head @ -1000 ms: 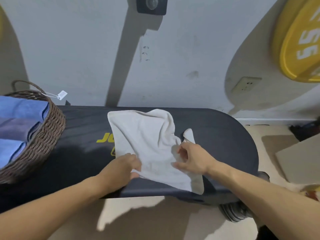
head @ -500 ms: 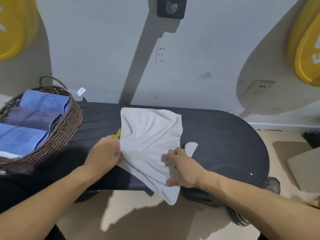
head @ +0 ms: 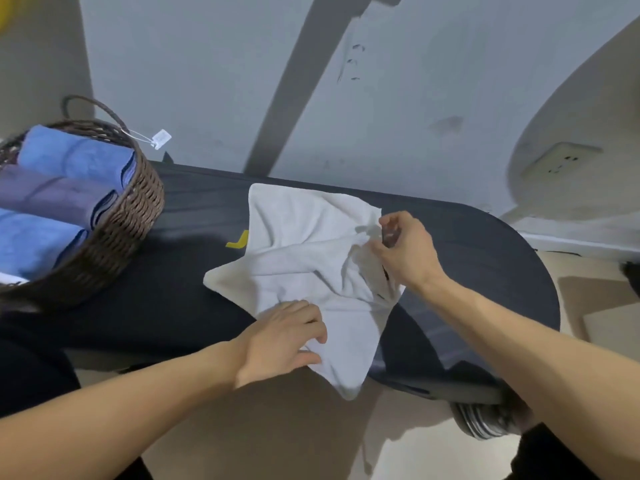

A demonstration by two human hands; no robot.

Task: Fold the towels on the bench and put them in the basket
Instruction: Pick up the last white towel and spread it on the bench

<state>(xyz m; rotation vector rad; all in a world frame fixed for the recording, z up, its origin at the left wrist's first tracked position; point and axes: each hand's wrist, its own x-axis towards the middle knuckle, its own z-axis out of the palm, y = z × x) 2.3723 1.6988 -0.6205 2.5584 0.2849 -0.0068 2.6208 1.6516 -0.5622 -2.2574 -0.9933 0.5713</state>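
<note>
At the bench's left end, your wicker basket (head: 114, 233) sits with rolled towels inside: a blue towel (head: 76, 157) at the back, a purple towel (head: 52, 199) in the middle and another blue one (head: 31, 244) nearest you. A white tag (head: 161, 138) hangs off the basket's handle toward the wall.

On the dark bench (head: 166, 292), a scrap of yellow lettering (head: 239, 240) peeks out beside the white towel (head: 304, 244), which lies crumpled across the bench's middle, one corner draping over the near edge.

Your left hand (head: 284, 337) now rests at the near edge, thumb and curled fingers gripping the towel's lower part; half a second ago it pinched the towel's left side, farther up the bench, and that left corner now lies loose on the surface.

Your right hand (head: 405, 251) has moved from the near edge up toward the far side, where its fingertips pinch the towel's right edge and lift a fold clear of the bench. The small flap that showed beside this hand earlier is no longer visible.

At the bench's right end, a wall socket (head: 561, 161) sits in shadow behind.
</note>
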